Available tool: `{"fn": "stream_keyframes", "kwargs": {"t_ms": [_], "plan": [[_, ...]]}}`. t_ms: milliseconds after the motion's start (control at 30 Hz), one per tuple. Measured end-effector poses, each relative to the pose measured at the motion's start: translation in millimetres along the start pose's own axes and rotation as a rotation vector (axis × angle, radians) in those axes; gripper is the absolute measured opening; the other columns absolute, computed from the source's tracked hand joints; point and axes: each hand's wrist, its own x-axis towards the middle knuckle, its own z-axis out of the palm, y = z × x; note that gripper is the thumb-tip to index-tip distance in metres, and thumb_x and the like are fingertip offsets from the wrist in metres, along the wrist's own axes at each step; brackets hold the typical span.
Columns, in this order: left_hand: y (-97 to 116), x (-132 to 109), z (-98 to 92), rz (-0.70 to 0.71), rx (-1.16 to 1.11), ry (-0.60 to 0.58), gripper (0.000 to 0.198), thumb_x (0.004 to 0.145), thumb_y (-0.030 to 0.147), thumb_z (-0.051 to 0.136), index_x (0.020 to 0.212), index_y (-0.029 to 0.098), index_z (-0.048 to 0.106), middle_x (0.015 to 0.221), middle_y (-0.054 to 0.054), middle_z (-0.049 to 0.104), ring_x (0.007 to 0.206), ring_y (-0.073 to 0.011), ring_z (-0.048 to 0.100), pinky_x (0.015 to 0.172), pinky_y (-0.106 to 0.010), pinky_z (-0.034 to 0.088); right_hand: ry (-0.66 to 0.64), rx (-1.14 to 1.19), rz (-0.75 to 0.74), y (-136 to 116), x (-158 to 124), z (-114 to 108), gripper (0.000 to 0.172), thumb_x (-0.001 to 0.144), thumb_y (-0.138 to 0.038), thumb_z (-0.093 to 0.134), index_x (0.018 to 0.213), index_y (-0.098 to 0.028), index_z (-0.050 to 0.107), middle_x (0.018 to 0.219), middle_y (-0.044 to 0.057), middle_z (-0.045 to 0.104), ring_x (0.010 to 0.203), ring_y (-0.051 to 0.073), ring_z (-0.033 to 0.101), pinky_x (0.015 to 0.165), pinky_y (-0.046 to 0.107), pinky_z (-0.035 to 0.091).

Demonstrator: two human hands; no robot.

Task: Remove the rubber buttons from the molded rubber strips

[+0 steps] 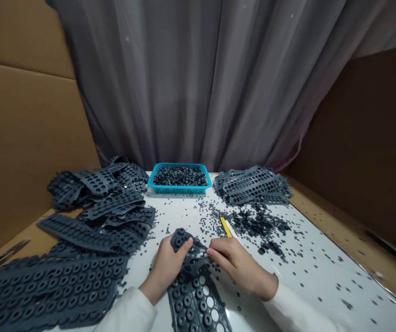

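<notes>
Slate-grey ring-studded sheet [197, 295] here, column of white round circles down one side! Turquoise mesh basket [179, 190] pops, near-black bits [180, 176] inside. White tabletop [325, 283], peppered dark grey. Yellow strip [225, 226] blazing. Sleeves [128, 313] white, curtain [170, 83] muted purplish grey, cardboard panel [21, 147] plain brown.

Dark sheets [54, 288] on white table [180, 210]

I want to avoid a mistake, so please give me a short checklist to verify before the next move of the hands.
1. Left hand grips dark sheet: ok.
2. Right hand has fingertips pinched at sheet's edge: ok.
3. Teal basket stands upright: ok.
4. Tabletop free of loose dark pieces: not ok, scattered widely.
5. Yellow object fully visible: not ok, right hand hides its near end.
6. Piece inside right fingertips: cannot tell.
</notes>
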Motion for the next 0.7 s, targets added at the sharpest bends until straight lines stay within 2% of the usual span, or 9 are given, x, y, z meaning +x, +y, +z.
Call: {"fn": "stream_keyframes", "kwargs": {"t_ms": [133,233,400,567,700], "plan": [[-12,3,7.2,-0.035,-0.051,-0.031,0.03,0.073,0.044,0.061,0.066,0.016,0.057,0.064,-0.002,0.063,0.063,-0.0177,0.055,0.058,-0.025,0.041,0.047,-0.104,0.015,-1,-6,12,0.035,0.095,-0.032,0.03,0.062,-0.019,0.035,0.061,-0.001,0.042,0.057,0.013,0.04,0.056,0.025,0.027],[-17,7,6.8,-0.045,-0.098,-0.031,0.029,0.07,0.043,0.065,0.065,0.015,0.059,0.062,-0.001,0.062,0.062,-0.0173,0.055,0.057,-0.024,0.041,0.082,-0.091,0.003,4,-10,22,0.035,0.095,-0.032,0.029,0.063,-0.02,0.035,0.061,-0.001,0.043,0.058,0.013,0.041,0.056,0.025,0.029],[-20,13,-1.6,-0.118,-0.157,0.061,0.037,0.07,0.05,0.064,0.077,0.014,0.063,0.07,-0.004,0.066,0.069,-0.0203,0.06,0.062,-0.027,0.044,0.427,0.118,0.046,19,-27,23,0.039,0.096,-0.037,0.026,0.061,-0.021,0.033,0.055,-0.002,0.037,0.05,0.014,0.037,0.051,0.027,0.027],[-18,11,-1.2,-0.165,-0.208,0.072,0.042,0.066,0.054,0.067,0.076,0.013,0.063,0.072,-0.006,0.068,0.073,-0.0227,0.063,0.066,-0.029,0.047,0.272,0.324,0.092,17,-26,12,0.04,0.093,-0.045,0.033,0.062,-0.02,0.036,0.058,-0.002,0.04,0.055,0.013,0.039,0.054,0.027,0.029],[-16,9,-0.6,-0.22,-0.267,0.07,0.045,0.067,0.053,0.068,0.084,0.012,0.062,0.081,-0.009,0.07,0.078,-0.023,0.064,0.072,-0.031,0.048,0.242,0.731,0.175,12,-9,10,0.041,0.089,-0.053,0.039,0.066,-0.019,0.039,0.059,-0.004,0.038,0.053,0.011,0.037,0.054,0.025,0.03]]}}
